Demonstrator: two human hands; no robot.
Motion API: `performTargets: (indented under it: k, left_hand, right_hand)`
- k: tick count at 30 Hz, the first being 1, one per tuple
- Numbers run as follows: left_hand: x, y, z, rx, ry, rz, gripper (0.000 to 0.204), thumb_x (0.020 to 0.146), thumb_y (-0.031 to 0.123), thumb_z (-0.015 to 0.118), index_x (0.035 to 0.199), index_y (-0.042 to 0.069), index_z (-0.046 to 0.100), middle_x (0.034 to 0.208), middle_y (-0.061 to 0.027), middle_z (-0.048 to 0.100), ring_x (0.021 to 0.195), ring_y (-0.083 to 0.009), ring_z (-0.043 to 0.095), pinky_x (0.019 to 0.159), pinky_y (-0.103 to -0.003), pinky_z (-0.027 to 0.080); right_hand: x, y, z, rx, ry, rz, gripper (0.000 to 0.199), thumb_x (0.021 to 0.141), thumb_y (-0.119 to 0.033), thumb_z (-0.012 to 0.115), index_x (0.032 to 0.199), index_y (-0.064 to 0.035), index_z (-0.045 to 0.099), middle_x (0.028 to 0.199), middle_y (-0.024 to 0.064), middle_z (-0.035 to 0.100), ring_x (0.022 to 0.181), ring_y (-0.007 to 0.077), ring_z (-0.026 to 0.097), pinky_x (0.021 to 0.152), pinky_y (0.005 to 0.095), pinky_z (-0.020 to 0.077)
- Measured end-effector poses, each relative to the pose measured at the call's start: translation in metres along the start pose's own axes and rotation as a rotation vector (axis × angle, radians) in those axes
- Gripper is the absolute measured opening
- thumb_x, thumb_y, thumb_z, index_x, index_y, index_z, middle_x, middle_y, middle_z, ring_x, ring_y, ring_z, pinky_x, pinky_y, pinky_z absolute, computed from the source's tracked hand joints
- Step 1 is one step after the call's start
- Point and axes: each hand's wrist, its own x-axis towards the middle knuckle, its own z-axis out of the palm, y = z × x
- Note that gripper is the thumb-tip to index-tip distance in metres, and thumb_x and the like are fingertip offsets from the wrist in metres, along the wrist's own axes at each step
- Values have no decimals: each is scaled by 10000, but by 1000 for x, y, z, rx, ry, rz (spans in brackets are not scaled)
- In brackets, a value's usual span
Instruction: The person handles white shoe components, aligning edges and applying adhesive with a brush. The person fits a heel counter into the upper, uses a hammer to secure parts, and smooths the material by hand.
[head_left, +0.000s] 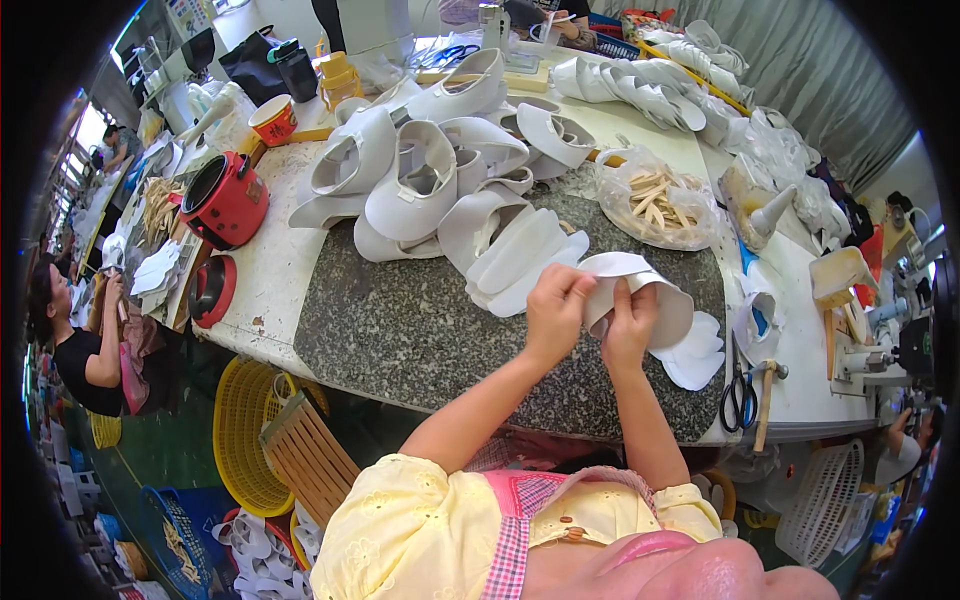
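Observation:
A white shoe upper [672, 312], bent into a curve, is held above the dark speckled stone slab [390, 330]. My left hand [556, 308] pinches its left edge. My right hand [630, 325] grips it at the near side, thumb up against the inner face. Below and to the right of it lie flat white padded pieces [692, 355], partly covered by the upper. Just left of my hands is a fanned stack of similar white pieces [525, 262]. Beyond that rises a heap of stitched white uppers [410, 190].
A plastic bag of wooden sticks [655, 205] sits at the slab's far right. Scissors [738, 400] and a hammer [766, 400] are at the right edge. A red pot [228, 205] stands left. A yellow basket [232, 430] and slatted wooden seat [310, 455] are below. Another person [85, 345] works left.

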Motion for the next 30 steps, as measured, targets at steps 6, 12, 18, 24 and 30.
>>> performTargets:
  k: [6,12,18,24,30]
  left_hand:
    - [14,-9,-32,-1060,-274,-664,119,829,144,541,806,35,584,760,-16,589,671,-82,513,650,-230,405]
    - [35,17,-58,-886,-185,-711,162,832,175,543,853,18,579,807,-36,605,716,-105,545,702,-251,418]
    - [22,17,-43,-812,-345,-629,249,859,314,505,823,73,556,788,13,576,730,-70,516,668,-241,406]
    - [7,27,-41,-485,-612,-394,329,727,202,684,980,29,564,897,-24,593,817,-90,545,723,-243,439]
    - [8,19,-50,-458,-623,-430,340,677,67,703,979,-12,567,903,-54,617,805,-103,563,745,-252,444]
  right_hand:
    - [-17,0,-21,103,-173,43,233,818,-7,522,1042,41,478,1022,87,538,919,154,525,816,278,407]
    - [-30,-33,-26,176,-259,-165,176,774,-7,595,929,42,528,911,84,577,792,100,530,720,228,417]
    - [-17,-35,-39,324,-273,-96,188,776,-41,611,908,10,488,895,58,550,846,98,500,792,244,385]
    - [-14,-33,-52,59,-452,-129,270,747,78,578,966,-9,446,936,73,541,881,118,520,794,266,411]
    - [-16,-46,-58,253,-480,164,348,677,83,637,958,-8,452,896,81,583,825,145,570,711,248,453]
